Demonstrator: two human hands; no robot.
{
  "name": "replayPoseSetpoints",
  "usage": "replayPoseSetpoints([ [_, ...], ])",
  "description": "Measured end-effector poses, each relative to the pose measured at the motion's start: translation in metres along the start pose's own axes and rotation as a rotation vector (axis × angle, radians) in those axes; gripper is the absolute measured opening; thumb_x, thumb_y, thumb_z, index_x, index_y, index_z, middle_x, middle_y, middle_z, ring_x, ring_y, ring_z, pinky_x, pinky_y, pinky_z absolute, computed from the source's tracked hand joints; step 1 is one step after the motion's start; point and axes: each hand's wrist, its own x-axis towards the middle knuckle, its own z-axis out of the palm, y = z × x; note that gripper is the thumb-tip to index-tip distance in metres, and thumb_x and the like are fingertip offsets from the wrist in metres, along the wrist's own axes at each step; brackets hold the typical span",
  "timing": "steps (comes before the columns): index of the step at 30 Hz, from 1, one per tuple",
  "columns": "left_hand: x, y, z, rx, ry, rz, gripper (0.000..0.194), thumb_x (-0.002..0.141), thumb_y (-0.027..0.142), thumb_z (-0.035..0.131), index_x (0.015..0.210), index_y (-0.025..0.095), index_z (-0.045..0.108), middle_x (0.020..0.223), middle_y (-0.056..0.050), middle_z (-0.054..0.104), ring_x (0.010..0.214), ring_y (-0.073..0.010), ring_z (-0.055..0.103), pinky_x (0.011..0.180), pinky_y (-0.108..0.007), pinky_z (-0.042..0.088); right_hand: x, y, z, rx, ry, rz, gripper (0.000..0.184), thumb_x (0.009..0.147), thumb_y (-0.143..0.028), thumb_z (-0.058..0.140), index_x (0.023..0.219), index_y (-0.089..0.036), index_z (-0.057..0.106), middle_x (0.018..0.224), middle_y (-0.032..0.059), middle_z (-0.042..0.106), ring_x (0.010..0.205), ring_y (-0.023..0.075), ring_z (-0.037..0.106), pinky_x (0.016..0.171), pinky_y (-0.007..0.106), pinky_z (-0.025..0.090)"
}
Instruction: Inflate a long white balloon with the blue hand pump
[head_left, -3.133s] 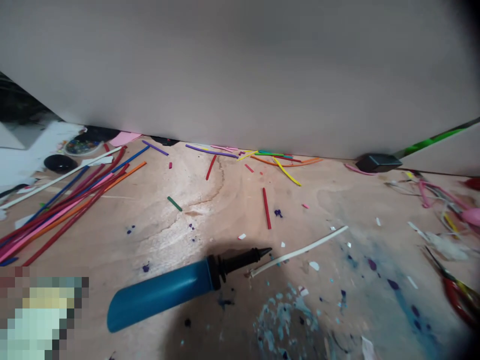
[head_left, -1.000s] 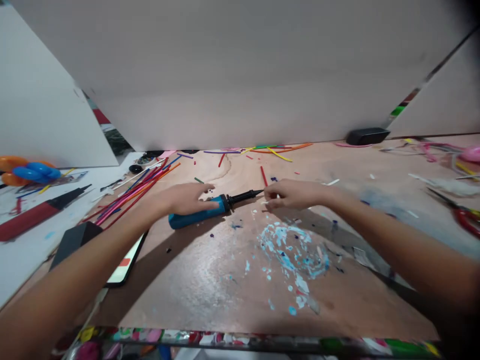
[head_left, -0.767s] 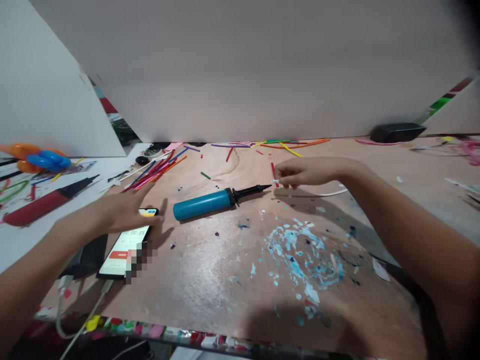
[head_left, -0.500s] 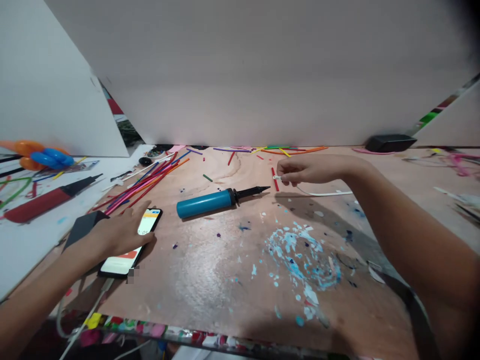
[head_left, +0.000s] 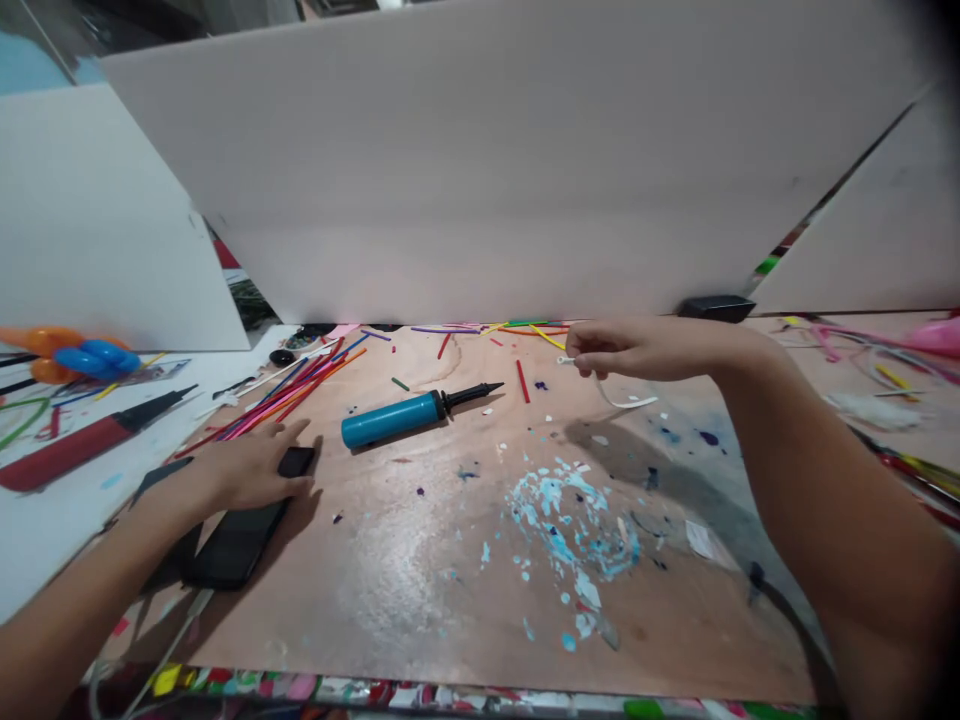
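My left hand point(head_left: 244, 472) lies over a black phone point(head_left: 238, 545) with its fingers spread; the screen is dark, and a white cable runs from the near end. My right hand point(head_left: 611, 350) is raised on the other side, fingertips pinched on a long, thin, uninflated white balloon point(head_left: 634, 404). One end of the balloon pokes out past the fingertips, and the rest trails down to the right. Between my hands a blue balloon pump point(head_left: 394, 419) rests on its side, its black nozzle toward the right hand. A short red strip point(head_left: 523, 381) lies beyond the nozzle tip.
Long uninflated balloons point(head_left: 289, 395) in several colours lie beyond my left hand. A red pump point(head_left: 67, 455) and an orange and blue balloon shape point(head_left: 82, 357) are at the far left. White boards point(head_left: 480, 180) stand behind. Blue paint flecks point(head_left: 574, 520) mark the wooden tabletop point(head_left: 405, 640).
The phone screen has gone from lit to dark under my left hand. My view has tilted up and shifted slightly right. The right hand keeps its pinch on the white balloon.
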Motion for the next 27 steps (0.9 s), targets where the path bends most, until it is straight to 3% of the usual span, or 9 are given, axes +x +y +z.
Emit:
replayPoseSetpoints([
  [4, 0.036, 0.062, -0.027, -0.042, 0.082, 0.289, 0.089, 0.08, 0.066, 0.046, 0.152, 0.016, 0.031, 0.154, -0.017, 0.037, 0.138, -0.0348, 0.04, 0.112, -0.044, 0.032, 0.003, -0.001, 0.0, -0.043, 0.082, 0.032, 0.024, 0.089, -0.043, 0.049, 0.083, -0.02, 0.051, 0.08, 0.004, 0.057, 0.069, 0.0156, 0.047, 0.062, 0.027, 0.034],
  [6, 0.063, 0.098, -0.03, -0.046, 0.076, 0.353, 0.087, 0.077, 0.066, 0.05, 0.149, 0.018, 0.035, 0.147, -0.018, 0.046, 0.129, -0.037, 0.05, 0.104, -0.046, 0.039, 0.012, -0.002, 0.009, -0.043, 0.149, 0.041, 0.024, 0.089, -0.044, 0.05, 0.086, -0.019, 0.053, 0.08, 0.0037, 0.058, 0.068, 0.0149, 0.047, 0.061, 0.026, 0.032],
  [8, 0.09, 0.126, -0.03, -0.028, 0.0, 0.327, 0.074, 0.073, 0.06, 0.057, 0.134, 0.019, 0.052, 0.125, -0.019, 0.063, 0.109, -0.0382, 0.062, 0.091, -0.047, 0.046, 0.022, -0.002, 0.022, -0.048, 0.234, 0.039, 0.023, 0.09, -0.04, 0.05, 0.089, -0.019, 0.057, 0.082, 0.0047, 0.062, 0.069, 0.0153, 0.05, 0.061, 0.026, 0.032],
  [10, 0.113, 0.143, -0.029, -0.086, -0.037, 0.33, 0.059, 0.066, 0.051, 0.064, 0.115, 0.018, 0.063, 0.111, -0.019, 0.068, 0.099, -0.0366, 0.064, 0.085, -0.044, 0.047, 0.03, 0.003, 0.035, -0.071, 0.284, 0.005, 0.019, 0.09, -0.034, 0.049, 0.086, -0.018, 0.059, 0.084, 0.006, 0.064, 0.07, 0.0155, 0.052, 0.062, 0.026, 0.032],
  [13, 0.134, 0.154, -0.037, -0.19, -0.046, 0.415, 0.05, 0.062, 0.04, 0.067, 0.107, 0.019, 0.064, 0.108, -0.013, 0.069, 0.096, -0.03, 0.064, 0.083, -0.038, 0.049, 0.035, 0.017, 0.042, -0.071, 0.359, 0.026, 0.019, 0.09, -0.03, 0.049, 0.088, -0.017, 0.063, 0.087, 0.0083, 0.067, 0.074, 0.0173, 0.056, 0.065, 0.026, 0.035],
  [18, 0.134, 0.183, -0.062, -0.701, 0.083, 0.551, 0.051, 0.073, 0.039, 0.064, 0.118, 0.016, 0.053, 0.102, -0.009, 0.066, 0.084, -0.0212, 0.065, 0.075, -0.034, 0.052, 0.036, 0.039, 0.027, -0.067, 0.862, 0.175, 0.022, 0.09, -0.03, 0.052, 0.096, -0.015, 0.068, 0.097, 0.0126, 0.066, 0.086, 0.0218, 0.058, 0.079, 0.033, 0.041],
  [22, 0.12, 0.211, -0.066, -1.155, -0.002, 0.671, 0.058, 0.076, 0.049, 0.069, 0.119, 0.017, 0.048, 0.09, -0.005, 0.063, 0.072, -0.0166, 0.064, 0.066, -0.031, 0.053, 0.05, 0.037, 0.01, 0.419, 0.954, 0.24, 0.018, 0.092, -0.03, 0.051, 0.095, -0.017, 0.063, 0.068, 0.0025, 0.06, 0.061, 0.0158, 0.057, 0.066, 0.032, 0.047],
  [25, 0.113, 0.215, -0.063, -1.301, -0.041, 0.765, 0.058, 0.074, 0.046, 0.074, 0.119, 0.019, 0.049, 0.091, -0.004, 0.062, 0.072, -0.0172, 0.066, 0.067, -0.032, 0.054, 0.064, 0.019, -0.006, 0.881, 0.938, 0.073, 0.017, 0.094, -0.033, 0.051, 0.091, -0.018, 0.057, 0.077, 0.0032, 0.066, 0.064, 0.0126, 0.063, 0.063, 0.028, 0.053],
  [27, 0.11, 0.207, -0.064, -1.337, -0.038, 0.778, 0.058, 0.073, 0.044, 0.076, 0.118, 0.019, 0.05, 0.092, -0.004, 0.062, 0.073, -0.0183, 0.067, 0.067, -0.033, 0.055, 0.07, 0.002, -0.016, 0.981, 0.969, -0.089, 0.022, 0.092, -0.04, 0.056, 0.089, -0.018, 0.057, 0.089, 0.0051, 0.069, 0.078, 0.0127, 0.068, 0.068, 0.025, 0.055],
])
